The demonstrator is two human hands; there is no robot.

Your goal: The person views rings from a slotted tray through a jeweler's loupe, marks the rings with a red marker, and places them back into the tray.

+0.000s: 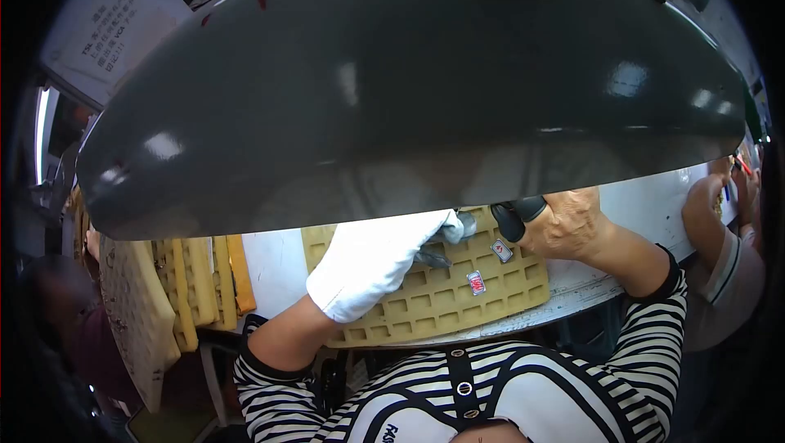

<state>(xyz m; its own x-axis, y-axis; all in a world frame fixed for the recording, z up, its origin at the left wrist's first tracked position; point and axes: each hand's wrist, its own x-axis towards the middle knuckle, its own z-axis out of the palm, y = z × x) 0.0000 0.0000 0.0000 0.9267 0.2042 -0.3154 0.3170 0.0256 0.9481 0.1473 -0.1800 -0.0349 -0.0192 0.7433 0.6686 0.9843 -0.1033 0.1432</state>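
Both hands, gloved left (378,259) and bare right (564,222), grip small parts above the tray (441,300).

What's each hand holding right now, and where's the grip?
The left hand, in a white glove, pinches a small grey part at its upper end. The right hand grips a black tool by its body.

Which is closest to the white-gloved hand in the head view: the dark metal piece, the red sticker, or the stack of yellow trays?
1. Dark metal piece, touching the gloved left hand.
2. Red sticker, just right, on the tray.
3. Stack of yellow trays, far left.
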